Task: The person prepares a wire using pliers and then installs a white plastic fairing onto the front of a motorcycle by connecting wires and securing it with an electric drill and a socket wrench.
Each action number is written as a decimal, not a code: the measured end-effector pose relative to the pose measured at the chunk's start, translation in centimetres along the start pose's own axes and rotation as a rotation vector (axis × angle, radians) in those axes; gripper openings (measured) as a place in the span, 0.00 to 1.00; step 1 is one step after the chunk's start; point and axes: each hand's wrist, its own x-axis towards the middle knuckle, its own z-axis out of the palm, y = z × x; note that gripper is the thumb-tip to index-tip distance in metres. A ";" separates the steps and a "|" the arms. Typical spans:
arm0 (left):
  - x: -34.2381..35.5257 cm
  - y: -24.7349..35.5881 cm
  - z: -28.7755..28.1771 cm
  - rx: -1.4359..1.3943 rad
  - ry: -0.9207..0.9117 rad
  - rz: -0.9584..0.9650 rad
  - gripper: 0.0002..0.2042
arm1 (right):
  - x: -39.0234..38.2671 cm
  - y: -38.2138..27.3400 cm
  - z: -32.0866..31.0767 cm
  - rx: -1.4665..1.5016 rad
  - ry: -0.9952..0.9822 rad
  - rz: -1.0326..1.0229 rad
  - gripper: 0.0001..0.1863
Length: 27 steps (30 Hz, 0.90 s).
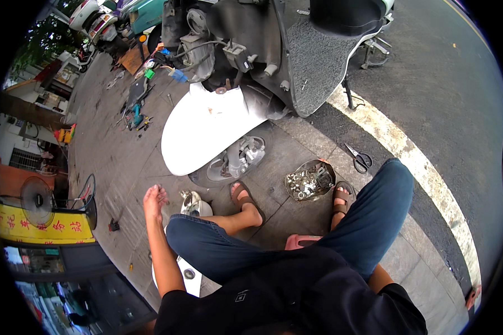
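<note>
My left hand (155, 202) is raised to the left of my left knee, fingers loosely bent and slightly apart. Nothing shows in it. Nearest to it is a white-and-beige scooter part (194, 204) on the paving. My right forearm (379, 278) passes behind my right thigh, which hides the right hand. Ahead stands a partly stripped scooter (246, 44), its wiring exposed. Its white front fender (207, 129) covers the top of the front wheel (237, 159). Between my feet sits an open container (331, 172) of screws and small metal parts.
Black-handled scissors (360, 159) lie right of the container. A pink stool (296, 240) is under me. A teal power tool (137, 116) and several hand tools lie at the left, near loose connectors. A fan (37, 200) and yellow sign (44, 223) stand far left.
</note>
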 end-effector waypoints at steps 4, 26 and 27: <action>-5.2 3.9 -1.4 0.102 0.062 0.152 0.11 | -5.2 6.9 -4.3 0.313 -0.097 0.017 0.20; -31.5 -18.2 21.9 0.998 -0.598 0.169 0.09 | 9.4 1.8 -18.4 -0.020 0.141 -0.425 0.21; -31.8 -18.2 22.0 0.953 -0.586 0.137 0.09 | 9.9 2.0 -18.4 -0.048 0.132 -0.426 0.21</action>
